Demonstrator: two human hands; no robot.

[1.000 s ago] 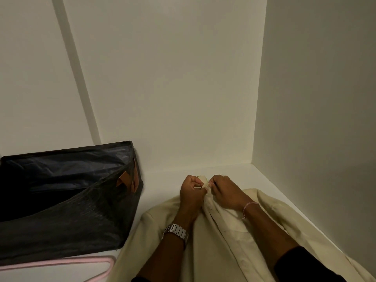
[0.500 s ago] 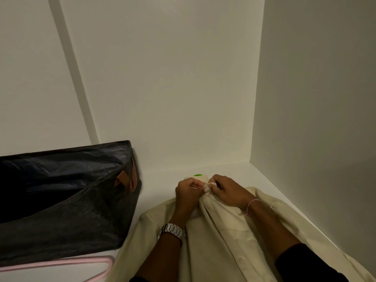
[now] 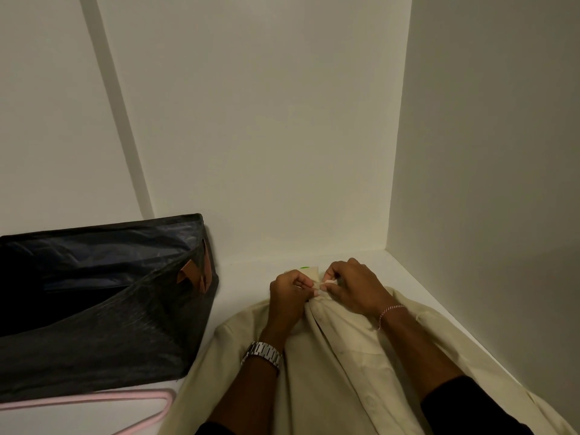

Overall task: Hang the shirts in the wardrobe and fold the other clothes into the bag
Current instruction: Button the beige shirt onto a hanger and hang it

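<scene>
A cream button-up shirt (image 3: 342, 372) lies spread on the white wardrobe floor (image 3: 244, 277), collar pointing toward the back wall. My left hand (image 3: 290, 293) and my right hand (image 3: 354, 287) meet at the collar, each pinching the fabric at the top of the placket. A small green mark shows on the collar label just beyond my fingers. A dark open bag (image 3: 94, 302) with brown leather tabs sits on the left. A pink hanger (image 3: 103, 400) lies in front of the bag at the lower left.
The white back wall (image 3: 266, 136) and the right side wall (image 3: 489, 183) form a corner close behind the shirt. A vertical seam runs down the back panel above the bag. Bare white floor shows between the bag and the shirt.
Both hands have stayed at the collar, shifting slightly toward the back wall. The collar label with its green mark has come into sight.
</scene>
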